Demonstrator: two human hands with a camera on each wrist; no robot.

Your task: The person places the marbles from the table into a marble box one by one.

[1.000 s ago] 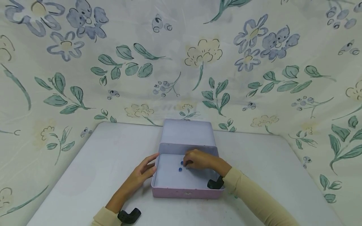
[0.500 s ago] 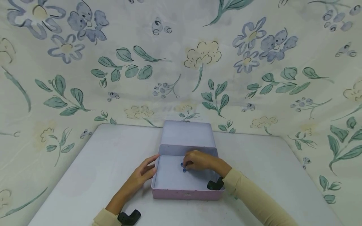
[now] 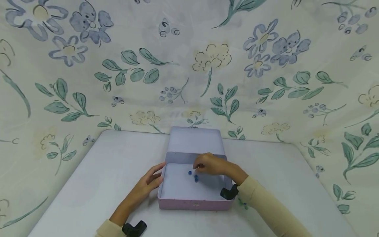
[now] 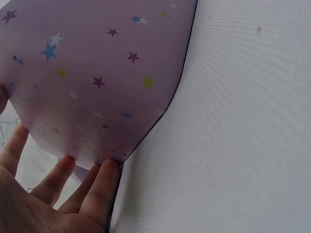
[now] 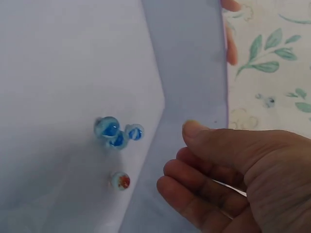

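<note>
An open pink box (image 3: pixel 195 204) stands on the white table (image 3: pixel 103 164), its lid (image 3: pixel 195 140) laid back behind it. Several small glass marbles lie on its floor: a cluster of blue marbles (image 5: pixel 116 133) and, apart from them, one orange-flecked marble (image 5: pixel 120 180). From the head camera they show as blue marbles (image 3: pixel 193 175). My right hand (image 3: pixel 208 165) hovers just above and behind them, fingers loosely curled and empty (image 5: pixel 218 170). My left hand (image 3: pixel 151 179) rests with straight fingers (image 4: pixel 104 177) against the box's star-printed outer left wall (image 4: pixel 97 73).
A floral cloth (image 3: pixel 189 65) hangs behind and around the table as a backdrop. Black camera mounts sit at my left wrist (image 3: pixel 134 227) and right wrist (image 3: pixel 228 193). Bare white tabletop (image 4: pixel 243 121) lies to the left and right of the box.
My right hand has lifted off the marbles and drawn back toward the box's rear wall. The lower blue marble has shifted a little to the right. The left hand has stayed put.
</note>
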